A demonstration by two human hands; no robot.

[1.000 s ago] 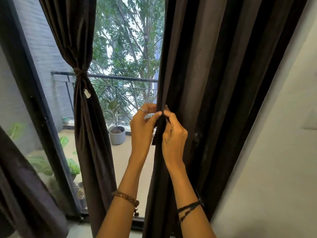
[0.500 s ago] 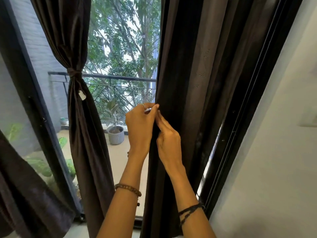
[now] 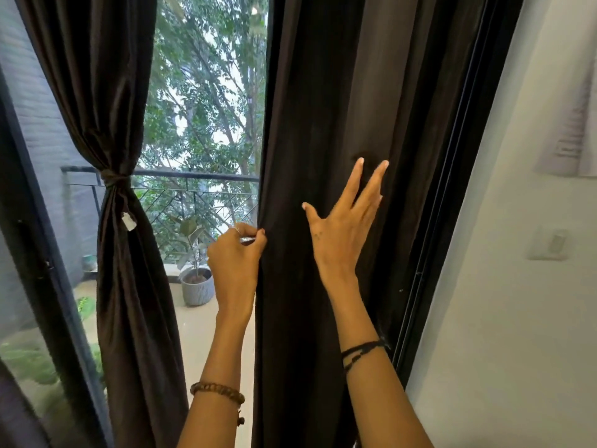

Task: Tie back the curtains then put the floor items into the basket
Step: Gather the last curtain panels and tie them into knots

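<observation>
the loose dark brown fabric curtain [image 3: 323, 124] is pinched at its edge by the left hand [image 3: 234, 260]; the right hand [image 3: 345, 227] is raised against it, fingers spread wide.

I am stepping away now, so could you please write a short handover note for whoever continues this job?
Left hand: pinches the inner edge of the loose dark brown fabric right curtain.
Right hand: open, fingers spread over that curtain's front.
Done: the matching dark brown left curtain is gathered and bound by its tie.
Left: gather and tie the right curtain, then put the floor items into the basket; neither is in view.
</observation>
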